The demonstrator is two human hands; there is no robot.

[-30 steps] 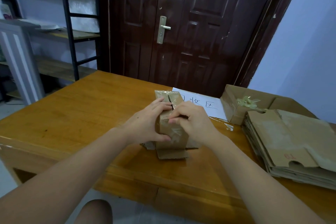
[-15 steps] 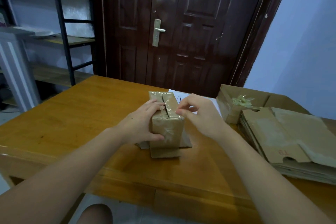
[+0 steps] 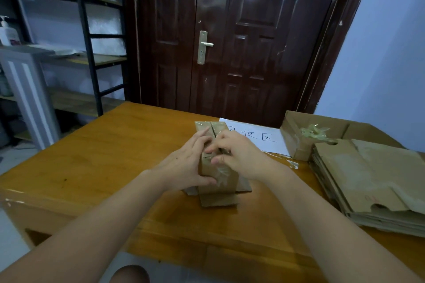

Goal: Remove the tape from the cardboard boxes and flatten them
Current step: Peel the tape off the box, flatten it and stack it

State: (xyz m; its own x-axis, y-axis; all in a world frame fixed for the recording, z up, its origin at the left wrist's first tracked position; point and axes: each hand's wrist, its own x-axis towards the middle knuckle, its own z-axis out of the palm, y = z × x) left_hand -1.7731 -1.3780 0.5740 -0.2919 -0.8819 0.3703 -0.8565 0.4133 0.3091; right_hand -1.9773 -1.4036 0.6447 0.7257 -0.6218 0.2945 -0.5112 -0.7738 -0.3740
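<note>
A small brown cardboard box (image 3: 220, 179) stands upright on the wooden table (image 3: 96, 163), its top flaps parted by a slit and clear tape (image 3: 222, 173) running down its near face. My left hand (image 3: 184, 165) grips the box's left side, thumb across the front. My right hand (image 3: 241, 156) is on the top near edge, fingertips pinching at the tape there. The box's lower flaps splay out flat on the table under it.
A stack of flattened cardboard (image 3: 372, 184) lies at the right. Behind it an open box (image 3: 299, 138) holds crumpled tape strips (image 3: 315, 132). A white paper sign (image 3: 257, 138) lies behind the box. A dark door and metal shelves stand beyond the table.
My right hand came back from just right of the box's top onto its near top edge, where it pinches the tape. My left hand keeps its grip on the box.
</note>
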